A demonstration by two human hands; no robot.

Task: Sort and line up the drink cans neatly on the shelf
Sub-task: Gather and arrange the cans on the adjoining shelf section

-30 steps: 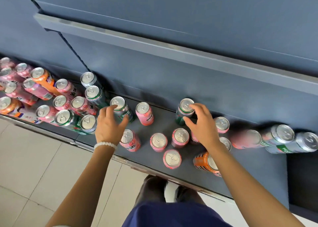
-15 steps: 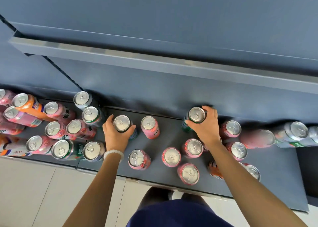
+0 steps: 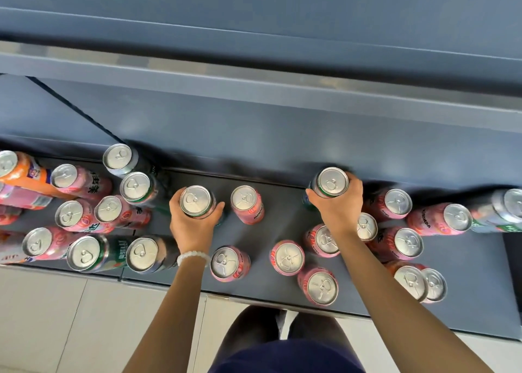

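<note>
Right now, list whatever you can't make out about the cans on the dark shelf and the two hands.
- Head view, left hand: its fingers cover the sides of the green silver-topped can, so the label is unreadable.
- Right hand: likewise hides the second green can.
- Orange cans at the left edge: cut off by the frame.
- Silver-and-green cans at the right edge: blurred and cropped.
- Pink can behind the right forearm: mostly hidden.

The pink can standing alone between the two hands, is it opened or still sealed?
Sealed, apparently: the pink can stands upright, its pull tab lies flat on the lid, and no hole shows.
</note>
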